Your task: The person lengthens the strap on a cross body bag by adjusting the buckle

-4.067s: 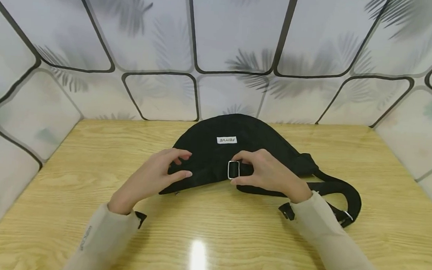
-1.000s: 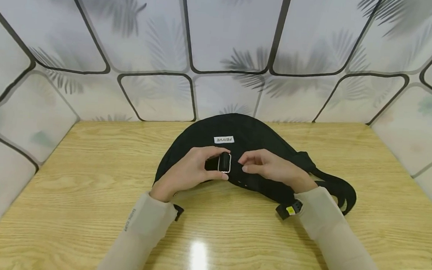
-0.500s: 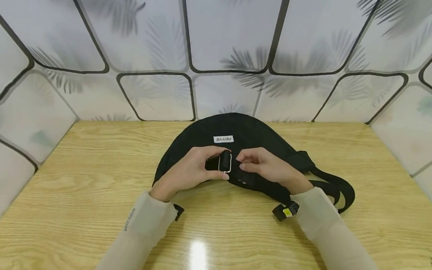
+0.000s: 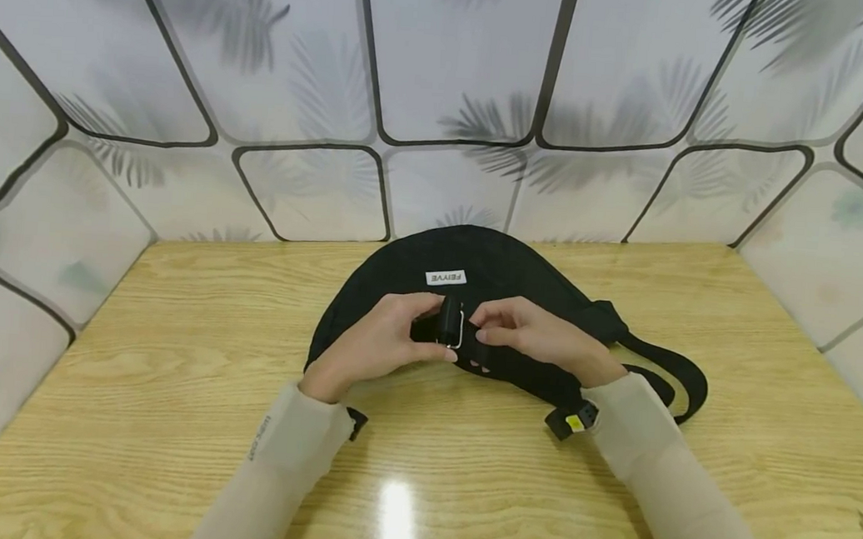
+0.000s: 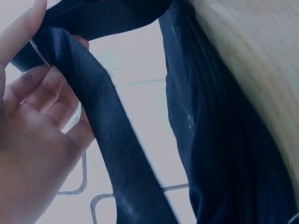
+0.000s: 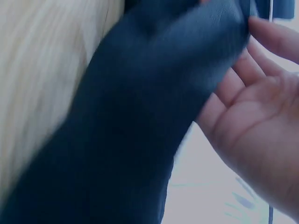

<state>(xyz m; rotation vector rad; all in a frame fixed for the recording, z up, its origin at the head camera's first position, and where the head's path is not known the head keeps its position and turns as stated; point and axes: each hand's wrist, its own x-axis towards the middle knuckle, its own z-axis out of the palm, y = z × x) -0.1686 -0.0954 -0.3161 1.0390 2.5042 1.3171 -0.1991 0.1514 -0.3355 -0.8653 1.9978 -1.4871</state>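
just beyond my left fingers [image 4: 425, 304], clamped on a buckle [image 4: 461, 330], and right fingers [image 4: 500, 309], pinching a strap [image 6: 225, 33], a black bag [image 4: 463, 251] lies on the counter [image 4: 195, 311] near a patterned wall [image 4: 461, 63].

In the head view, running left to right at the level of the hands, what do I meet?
Left hand → buckle → right hand → strap loop.
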